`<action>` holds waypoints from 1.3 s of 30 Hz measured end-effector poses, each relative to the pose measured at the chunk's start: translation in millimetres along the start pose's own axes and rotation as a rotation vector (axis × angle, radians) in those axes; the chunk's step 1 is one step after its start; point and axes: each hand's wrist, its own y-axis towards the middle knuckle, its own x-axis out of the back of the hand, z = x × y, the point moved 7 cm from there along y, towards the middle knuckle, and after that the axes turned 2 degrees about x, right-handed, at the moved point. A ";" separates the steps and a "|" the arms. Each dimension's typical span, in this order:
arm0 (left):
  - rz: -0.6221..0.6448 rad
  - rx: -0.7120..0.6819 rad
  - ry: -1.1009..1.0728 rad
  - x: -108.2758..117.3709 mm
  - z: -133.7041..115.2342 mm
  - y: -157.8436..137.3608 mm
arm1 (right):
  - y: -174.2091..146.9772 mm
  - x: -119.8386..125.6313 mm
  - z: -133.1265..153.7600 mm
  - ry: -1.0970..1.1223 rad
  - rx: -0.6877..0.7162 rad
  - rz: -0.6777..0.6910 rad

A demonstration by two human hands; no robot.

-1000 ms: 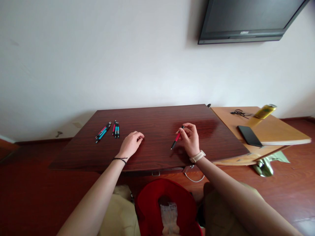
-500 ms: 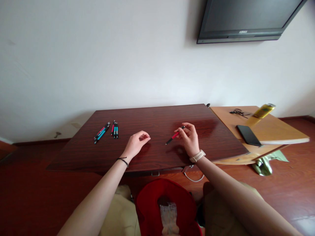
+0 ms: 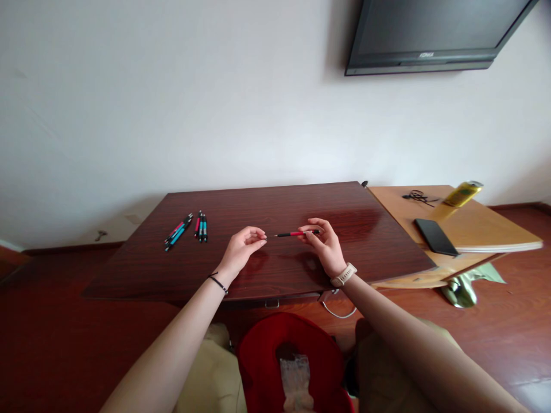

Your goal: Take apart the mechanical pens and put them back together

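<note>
Head view, dark wood table (image 3: pixel 267 206), white wall (image 3: pixel 215 115), right hand (image 3: pixel 329 245) pinching red pen (image 3: pixel 295 234), left hand (image 3: pixel 238 252) curled, grip unclear

Desk (image 3: pixel 267 201): before me, far edge along the wall (image 3: pixel 258 115).
Pen pile (image 3: pixel 179 233): on the desk, left.
Pen row (image 3: pixel 200 228): on the desk, just right of the pile.
My left hand (image 3: pixel 241 249): over the desk's middle, right of and nearer than the row.
My right hand (image 3: pixel 329 246): over the desk, right of my left.
Pen (image 3: pixel 297 233): in my right fingers, tip leftward, just short of my left fingertips.
Side table (image 3: pixel 486 226): right of the desk.
Upon it: cable (image 3: pixel 417 196), far left; can (image 3: pixel 462 194), right of the cable; phone (image 3: pixel 435 236), nearer, at the left.
TV (image 3: pixel 430 34): on the wall, right, above desk and side table.
</note>
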 end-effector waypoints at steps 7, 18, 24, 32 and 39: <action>0.022 -0.013 0.035 -4.3 -2.6 -1.1 | -1.6 -7.0 -0.7 -0.008 -0.013 0.040; 0.038 -0.010 0.059 -10.4 -4.9 -1.0 | -3.0 -11.4 1.2 -0.005 -0.021 0.086; 0.037 0.001 0.041 -15.2 -6.2 -1.8 | -2.5 -12.9 -1.7 0.018 -0.027 0.106; 0.026 0.004 0.047 -16.0 -6.5 -1.2 | -2.3 -13.4 -4.6 0.023 -0.031 0.129; 0.021 -0.002 0.029 -12.5 -3.1 0.7 | -2.0 -14.8 -7.4 0.023 -0.037 0.154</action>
